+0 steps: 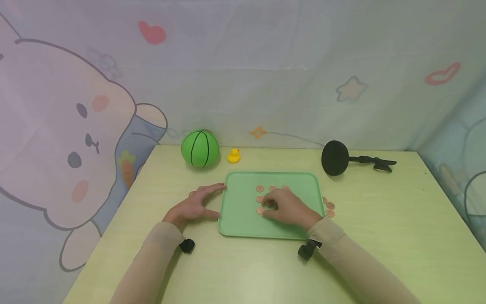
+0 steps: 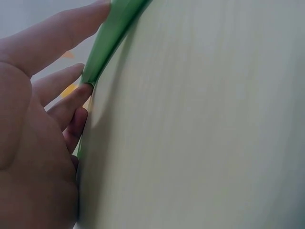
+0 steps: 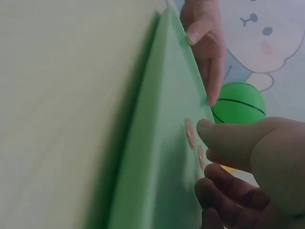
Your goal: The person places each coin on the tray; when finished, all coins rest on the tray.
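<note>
A: Head view. Where does your left hand (image 1: 193, 207) lie?

B: Flat on the surface (image 1: 379, 219), at the left edge of the green tray (image 1: 243, 215). Its grip is wide: your thumb and fingers are spread and straight, their tips touching the tray's rim (the left wrist view shows the fingers (image 2: 62, 102) laid against that rim (image 2: 112, 33)).

A: And your right hand (image 1: 288, 207)?

B: It rests inside the tray, fingers bent down over small copper-coloured coins (image 1: 260, 199). Several coins lie in rows on the tray floor, just left of and beyond the fingertips. The right wrist view shows your thumb (image 3: 224, 133) close beside a coin (image 3: 190, 132); whether the grip pinches one cannot be told.

A: Are there coins outside the tray?

B: Yes. A few loose coins (image 1: 330, 208) lie on the surface just beside the tray's right edge, near your right wrist.

A: What stands farther back?

B: A green ball (image 1: 200, 148) and a yellow rubber duck (image 1: 233, 156) near the far edge, left of centre; a black round-headed stand (image 1: 336, 158) lies to the right, well apart from the tray.
</note>
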`<state>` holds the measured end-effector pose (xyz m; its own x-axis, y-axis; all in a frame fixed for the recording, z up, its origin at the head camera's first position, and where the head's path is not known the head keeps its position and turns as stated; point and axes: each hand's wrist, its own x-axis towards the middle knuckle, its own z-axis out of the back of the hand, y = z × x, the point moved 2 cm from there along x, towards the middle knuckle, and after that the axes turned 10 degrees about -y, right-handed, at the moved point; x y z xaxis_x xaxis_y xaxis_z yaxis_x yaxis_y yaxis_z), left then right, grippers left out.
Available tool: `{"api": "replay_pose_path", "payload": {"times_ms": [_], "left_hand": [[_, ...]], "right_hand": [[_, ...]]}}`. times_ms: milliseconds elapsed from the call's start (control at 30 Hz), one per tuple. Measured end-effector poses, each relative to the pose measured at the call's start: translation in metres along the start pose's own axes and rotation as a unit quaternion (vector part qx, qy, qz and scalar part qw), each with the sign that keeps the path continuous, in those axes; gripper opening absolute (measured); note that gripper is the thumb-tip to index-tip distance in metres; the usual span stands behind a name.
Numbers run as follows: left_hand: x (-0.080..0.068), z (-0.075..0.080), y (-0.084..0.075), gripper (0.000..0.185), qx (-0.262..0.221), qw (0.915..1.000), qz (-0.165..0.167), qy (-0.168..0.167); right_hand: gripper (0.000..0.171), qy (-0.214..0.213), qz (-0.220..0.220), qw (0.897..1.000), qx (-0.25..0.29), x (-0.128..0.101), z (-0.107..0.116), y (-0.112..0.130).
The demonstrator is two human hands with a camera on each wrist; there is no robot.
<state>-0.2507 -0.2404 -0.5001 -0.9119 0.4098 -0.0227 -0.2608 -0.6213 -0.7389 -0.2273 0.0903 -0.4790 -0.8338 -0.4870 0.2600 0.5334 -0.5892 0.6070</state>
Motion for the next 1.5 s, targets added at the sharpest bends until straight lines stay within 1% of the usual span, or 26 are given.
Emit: {"api": "replay_pose_path", "payload": {"times_ms": [133,200,400,633,733,800,967,1033,1133,1267,1500], "left_hand": [[-0.001,-0.001,0.001,0.094,-0.001,0.9999,0.013,0.000],[-0.001,-0.001,0.001,0.094,-0.003,0.9998,0.021,0.000],[-0.001,-0.001,0.001,0.094,-0.011,0.9994,0.033,0.000],[-0.002,-0.001,0.000,0.094,-0.012,0.9995,0.028,0.001],[-0.002,-0.001,0.000,0.094,-0.012,0.9995,0.029,0.000],[-0.002,-0.001,0.001,0.094,-0.013,0.9993,0.036,0.000],[-0.001,-0.001,0.001,0.094,-0.006,0.9998,0.021,-0.001],[-0.001,0.000,0.000,0.094,-0.004,0.9999,0.014,-0.002],[-0.001,0.000,-0.002,0.093,-0.009,0.9998,0.015,-0.002],[-0.001,0.000,-0.003,0.093,-0.015,0.9997,0.017,-0.002],[-0.001,0.000,-0.002,0.092,-0.006,1.0000,0.003,-0.005]], "right_hand": [[0.013,-0.006,-0.007,1.000,0.009,-0.005,0.017,-0.006],[0.017,-0.006,-0.012,1.000,0.002,-0.010,0.026,-0.011],[0.018,-0.015,-0.031,0.999,0.002,-0.028,0.053,-0.033],[0.021,-0.034,-0.035,0.999,-0.014,-0.049,0.084,-0.059],[0.021,-0.036,-0.048,0.998,-0.020,-0.058,0.096,-0.070],[0.022,-0.034,-0.058,0.997,-0.025,-0.064,0.104,-0.076],[0.021,-0.040,-0.081,0.995,-0.044,-0.075,0.121,-0.091],[0.019,-0.044,-0.085,0.994,-0.055,-0.078,0.126,-0.095],[0.019,-0.040,-0.082,0.994,-0.067,-0.082,0.128,-0.101],[0.020,-0.030,-0.078,0.994,-0.065,-0.086,0.126,-0.107],[0.022,-0.026,-0.074,0.995,-0.058,-0.091,0.120,-0.113]]}}
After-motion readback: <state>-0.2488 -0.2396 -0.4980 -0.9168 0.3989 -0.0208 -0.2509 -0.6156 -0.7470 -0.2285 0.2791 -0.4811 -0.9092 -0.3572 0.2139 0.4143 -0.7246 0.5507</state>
